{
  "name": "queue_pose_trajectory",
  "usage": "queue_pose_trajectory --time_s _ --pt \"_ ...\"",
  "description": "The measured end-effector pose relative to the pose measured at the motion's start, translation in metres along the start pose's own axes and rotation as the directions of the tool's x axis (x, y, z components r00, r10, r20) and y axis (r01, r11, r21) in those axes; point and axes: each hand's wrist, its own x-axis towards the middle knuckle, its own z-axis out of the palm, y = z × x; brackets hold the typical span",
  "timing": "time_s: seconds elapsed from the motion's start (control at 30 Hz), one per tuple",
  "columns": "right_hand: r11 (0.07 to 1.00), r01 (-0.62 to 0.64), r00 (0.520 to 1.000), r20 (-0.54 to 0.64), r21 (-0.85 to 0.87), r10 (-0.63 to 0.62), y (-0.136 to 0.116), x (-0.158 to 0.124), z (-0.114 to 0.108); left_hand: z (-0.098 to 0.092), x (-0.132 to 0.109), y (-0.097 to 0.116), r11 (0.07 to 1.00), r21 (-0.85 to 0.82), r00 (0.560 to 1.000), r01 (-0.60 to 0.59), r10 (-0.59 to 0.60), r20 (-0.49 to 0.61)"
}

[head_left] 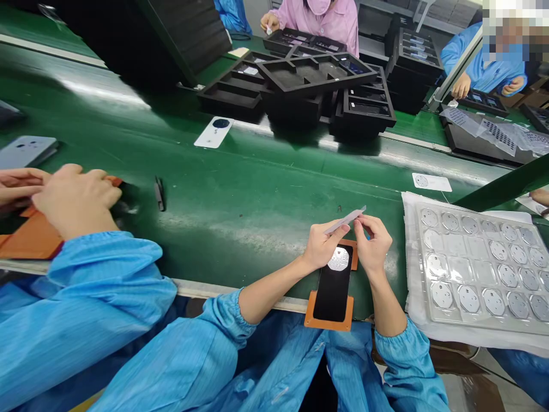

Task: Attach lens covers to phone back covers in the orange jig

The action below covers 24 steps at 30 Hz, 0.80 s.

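1. Your left hand [322, 246] is clamped on a thin white card [344, 221]
2. Your right hand [373, 243] has its fingertips pinched together on the card's right end
3. Just below the grip, a black phone panel [333, 292] with a silver patch [338, 259] lies on an orange holder [312, 312]
4. Right of the grip sits a clear tray [461, 270] of silver discs [493, 301]
5. Well left of the grip, a black tool [159, 194] lies on the green table [240, 183]

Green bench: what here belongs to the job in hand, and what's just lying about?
Likely the job:
- held pale sheet
- dark panel
- orange fixture beneath it
- silvery-disc tray, probably

Apparently lying about:
- small black tool
- dark-circled white panel
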Motion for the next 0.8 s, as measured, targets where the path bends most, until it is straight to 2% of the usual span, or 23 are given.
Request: queue_pose_trajectory --time_s 0.17,0.43,0.67,0.8 --pt "1.0 -0.024 1.0 0.006 0.001 0.024 0.001 0.0 0.0 0.001 0.0 0.003 1.0 -0.002 1.0 -0.009 0.009 0.005" --pt "1.0 -0.018 1.0 0.004 0.012 0.018 0.0 -0.001 0.0 0.0 -0.001 -0.005 0.999 0.015 0.999 0.03 -0.029 -0.026" --pt "1.0 -0.028 1.0 -0.003 0.003 0.028 -0.001 -0.001 0.0 0.003 -0.002 0.006 0.996 0.066 0.998 -0.062 0.062 0.005" --pt "0.999 -0.035 0.999 -0.018 -0.001 0.035 -0.001 -0.001 0.001 0.007 -0.004 0.006 0.991 0.078 0.994 -0.107 0.105 0.026"
